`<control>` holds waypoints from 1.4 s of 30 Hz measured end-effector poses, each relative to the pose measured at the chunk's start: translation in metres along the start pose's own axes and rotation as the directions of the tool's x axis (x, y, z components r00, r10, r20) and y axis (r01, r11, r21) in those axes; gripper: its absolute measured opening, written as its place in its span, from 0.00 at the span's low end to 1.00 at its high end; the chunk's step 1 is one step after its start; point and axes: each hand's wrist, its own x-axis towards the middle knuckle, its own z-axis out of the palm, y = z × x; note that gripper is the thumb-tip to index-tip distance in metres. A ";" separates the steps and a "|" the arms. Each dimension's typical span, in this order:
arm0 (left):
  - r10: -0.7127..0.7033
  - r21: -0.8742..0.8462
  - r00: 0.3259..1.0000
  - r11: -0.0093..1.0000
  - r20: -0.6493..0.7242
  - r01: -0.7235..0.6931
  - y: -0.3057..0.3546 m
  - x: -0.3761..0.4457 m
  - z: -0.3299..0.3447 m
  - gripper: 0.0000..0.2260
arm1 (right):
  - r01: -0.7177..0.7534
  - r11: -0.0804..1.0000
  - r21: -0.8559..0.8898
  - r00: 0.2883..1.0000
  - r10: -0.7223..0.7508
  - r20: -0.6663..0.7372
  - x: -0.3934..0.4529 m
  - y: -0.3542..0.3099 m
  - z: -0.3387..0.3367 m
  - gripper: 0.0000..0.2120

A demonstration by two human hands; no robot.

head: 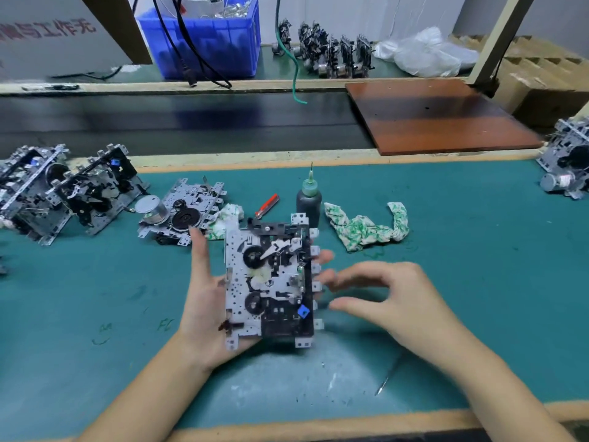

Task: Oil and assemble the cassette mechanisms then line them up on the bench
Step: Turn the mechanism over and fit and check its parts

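Right now the left hand [204, 301] cradles a cassette mechanism [271, 282] above the middle of the green bench mat [462, 250], thumb up along its left edge and fingertips [325, 256] curling round the right edge, so that hand grips it, with the plate facing up and two black reels showing, plus a small blue part near its lower right corner. Just to the right, the right hand [392, 295] hovers with fingers spread and loosely bent, holding nothing and close to the mechanism's right side; it is blurred, so whether it touches I cannot tell. Behind the held unit stands the dark oil bottle [308, 202] with its green cap and thin needle tip, upright. Beside it lies a red-handled tool [267, 205], and to the right a crumpled white and green rag [366, 228]. Toward the left edge of the bench three more mechanisms sit side by side: one with a silver motor [181, 212], then a darker one [98, 193], then another [28, 189] at the far left. One more mechanism [567, 164] rests at the right edge. A thin metal pick [390, 374] lies near the front edge, under the right forearm.
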 end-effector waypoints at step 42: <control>-0.025 0.091 0.874 0.993 -0.485 0.079 -0.021 0.011 -0.013 0.34 | -0.468 0.859 0.209 0.767 0.277 0.579 0.018 0.012 0.005 0.22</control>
